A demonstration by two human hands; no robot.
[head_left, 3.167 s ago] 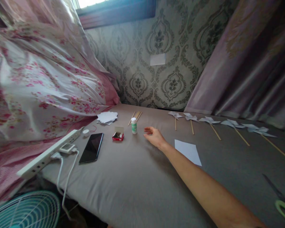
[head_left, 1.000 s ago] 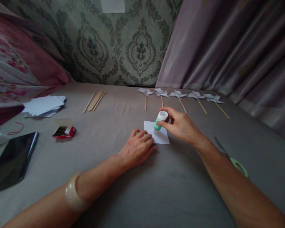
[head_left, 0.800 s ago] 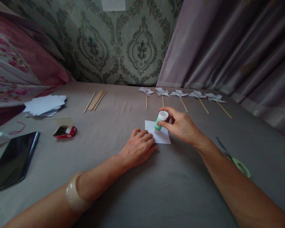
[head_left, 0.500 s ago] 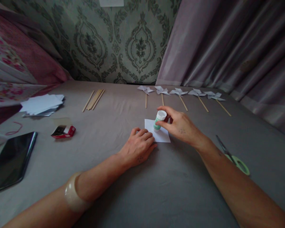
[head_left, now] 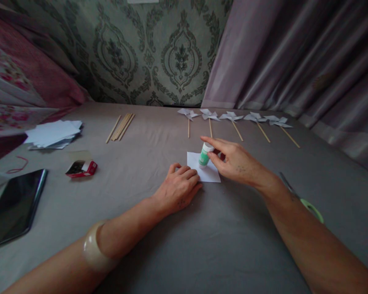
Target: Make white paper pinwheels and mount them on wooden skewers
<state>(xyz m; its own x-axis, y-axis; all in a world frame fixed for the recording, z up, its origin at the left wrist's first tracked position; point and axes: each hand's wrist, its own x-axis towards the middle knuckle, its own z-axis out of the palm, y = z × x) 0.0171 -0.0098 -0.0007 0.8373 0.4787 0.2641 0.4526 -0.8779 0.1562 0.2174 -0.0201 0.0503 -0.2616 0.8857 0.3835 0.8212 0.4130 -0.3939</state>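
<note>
A white glue stick with a green label (head_left: 204, 157) stands slightly tilted on a small square of white paper (head_left: 211, 174). My right hand (head_left: 233, 159) has its thumb and fingers round the upper part of the tube, the index finger stretched out over the top. With fingers bent and close together, my left hand (head_left: 181, 185) presses on the paper's left edge and holds it down. The tube's lower end meets the sheet; whether glue is on the paper is too small to tell.
Several paper pinwheels on sticks (head_left: 232, 116) lie along the back. Scissors with green handles (head_left: 312, 210) are partly behind my right forearm. To the left are wooden sticks (head_left: 122, 127), a paper stack (head_left: 53, 134), a red open box (head_left: 81, 168), a black tablet (head_left: 16, 208) and red string (head_left: 18, 168).
My right hand has shifted slightly right and its index finger has straightened over the tube's top. The glue stick has moved slightly on the paper. My left hand has stayed in place.
</note>
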